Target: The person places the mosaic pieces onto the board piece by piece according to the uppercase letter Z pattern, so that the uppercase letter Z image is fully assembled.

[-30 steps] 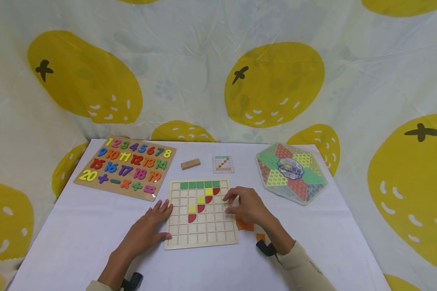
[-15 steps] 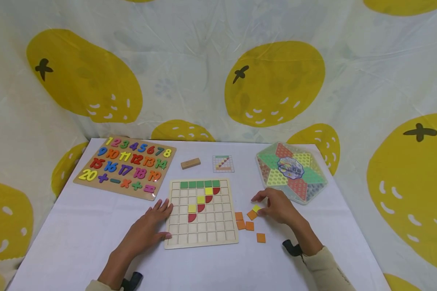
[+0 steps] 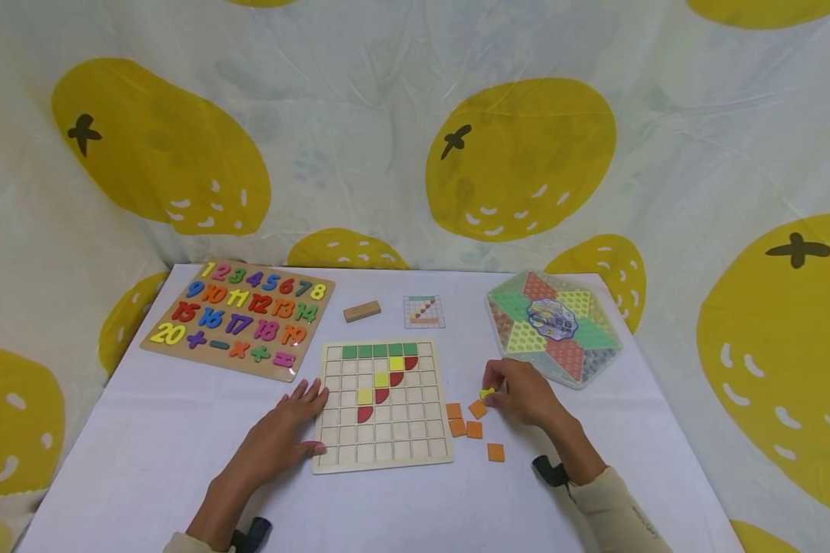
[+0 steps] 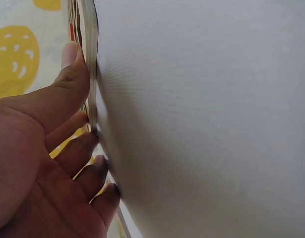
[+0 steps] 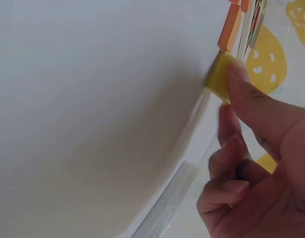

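A square wooden grid board (image 3: pixel 413 435) lies on the table. It bears a row of green square tiles (image 3: pixel 380 351) along its far side and a diagonal of yellow squares (image 3: pixel 382 380) and red quarter-round tiles (image 3: pixel 365 415). My left hand (image 3: pixel 287 427) rests at the board's left edge, fingers spread and thumb on the rim; the left wrist view shows the thumb (image 4: pixel 72 74) against that edge. Right of the board, my right hand (image 3: pixel 523 389) pinches a yellow tile (image 5: pixel 219 78) between thumb and fingers. Several orange square tiles (image 3: pixel 474 429) lie between that hand and the board.
A number puzzle board (image 3: pixel 207 359) lies at the back left. Behind the grid board are a small wooden block (image 3: pixel 363 311) and a pattern card (image 3: pixel 436 302). A hexagonal Chinese checkers set (image 3: pixel 519 361) sits at the back right, close beyond my right hand.
My right hand has moved right, off the board, to the loose tiles, and its fingers have closed on the yellow tile. My left hand stays at the board's edge.
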The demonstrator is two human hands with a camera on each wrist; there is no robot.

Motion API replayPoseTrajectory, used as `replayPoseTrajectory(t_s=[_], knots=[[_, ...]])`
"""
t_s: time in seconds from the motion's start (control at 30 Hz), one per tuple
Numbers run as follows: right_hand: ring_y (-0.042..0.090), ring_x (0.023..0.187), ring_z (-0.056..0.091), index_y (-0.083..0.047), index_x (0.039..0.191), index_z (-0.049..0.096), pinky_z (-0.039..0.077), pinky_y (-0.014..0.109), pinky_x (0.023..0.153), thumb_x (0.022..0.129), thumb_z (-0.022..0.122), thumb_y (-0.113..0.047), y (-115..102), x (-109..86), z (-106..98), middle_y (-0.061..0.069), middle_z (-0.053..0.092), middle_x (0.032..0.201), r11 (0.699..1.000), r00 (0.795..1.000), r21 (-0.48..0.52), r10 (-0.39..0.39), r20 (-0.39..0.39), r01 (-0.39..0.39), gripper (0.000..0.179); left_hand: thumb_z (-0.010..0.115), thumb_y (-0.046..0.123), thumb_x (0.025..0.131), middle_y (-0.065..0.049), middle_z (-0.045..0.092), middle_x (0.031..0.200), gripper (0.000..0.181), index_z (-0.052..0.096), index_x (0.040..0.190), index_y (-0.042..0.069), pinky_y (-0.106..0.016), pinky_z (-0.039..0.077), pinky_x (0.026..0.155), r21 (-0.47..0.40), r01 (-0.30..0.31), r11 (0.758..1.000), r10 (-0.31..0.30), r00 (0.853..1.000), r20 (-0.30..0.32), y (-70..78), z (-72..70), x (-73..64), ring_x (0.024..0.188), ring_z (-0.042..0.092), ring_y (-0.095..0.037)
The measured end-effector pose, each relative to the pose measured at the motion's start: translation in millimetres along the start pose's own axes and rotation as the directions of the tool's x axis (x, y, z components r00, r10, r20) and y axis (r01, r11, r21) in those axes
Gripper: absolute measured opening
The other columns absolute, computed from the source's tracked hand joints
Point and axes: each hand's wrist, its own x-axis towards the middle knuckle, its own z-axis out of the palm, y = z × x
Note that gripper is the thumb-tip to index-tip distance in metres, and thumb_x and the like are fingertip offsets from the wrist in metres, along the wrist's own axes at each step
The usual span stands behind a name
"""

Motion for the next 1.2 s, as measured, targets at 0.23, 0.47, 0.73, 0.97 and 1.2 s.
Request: replayPoseTrajectory(t_s=[0.23,0.47,0.73,0.97,1.2], knots=[[0.013,0.069,0.049,-0.022,0.094,0.067,0.040,0.025,0.061,0.087,0.088,-0.014,-15.6,2.0,4.8,-0.007,0.059,0.078,0.998,0.996,0.049,-0.033,-0.087,0.038,0.023,0.094,0.034,0.079,-0.009,0.034,0.172,0.100,0.043,0.162,0.013,-0.060,0.027,0.130,0.015,0.004,1.000,-0.004,1.000,0.003,-0.5,0.6,1.1,0.164,0.023,-0.036],[0.013,0.069,0.052,-0.027,0.109,0.074,0.043,0.026,0.062,0.094,0.082,-0.017,-51.4,1.8,16.9,-0.009,0.061,0.081,0.997,0.998,0.060,-0.049,-0.050,0.052,0.020,0.093,0.035,0.079,-0.008,0.033,0.173,0.100,0.042,0.163,0.014,-0.060,0.027,0.130,0.014,0.002,1.000,-0.002,1.000,0.008,-2.0,1.9,2.7,0.165,0.022,-0.035],[0.010,0.065,0.053,-0.028,0.104,0.069,0.042,0.024,0.060,0.094,0.083,-0.023,-87.7,5.9,35.6,-0.015,0.063,0.077,0.990,0.994,0.087,-0.110,-0.013,0.111,0.018,0.093,0.034,0.080,-0.008,0.033,0.172,0.099,0.043,0.162,0.013,-0.059,0.026,0.131,0.013,0.006,1.000,-0.006,1.000,0.010,-1.8,2.5,2.8,0.165,0.022,-0.035],[0.009,0.068,0.054,-0.024,0.097,0.069,0.041,0.024,0.063,0.091,0.086,-0.023,-119.4,15.8,52.4,-0.013,0.062,0.074,0.981,0.987,0.114,-0.159,-0.014,0.159,0.018,0.093,0.034,0.080,-0.008,0.033,0.172,0.099,0.042,0.162,0.014,-0.059,0.027,0.130,0.019,0.007,1.000,-0.007,1.000,0.006,-1.0,1.2,2.0,0.165,0.021,-0.035],[0.005,0.070,0.056,-0.024,0.092,0.071,0.044,0.023,0.063,0.088,0.089,-0.021,-150.6,25.0,73.7,-0.014,0.064,0.073,0.975,0.986,0.146,-0.168,0.001,0.166,0.019,0.092,0.035,0.080,-0.008,0.033,0.173,0.098,0.043,0.162,0.014,-0.059,0.026,0.131,0.005,0.004,1.000,-0.004,1.000,0.016,-1.5,1.5,1.6,0.165,0.022,-0.035]])
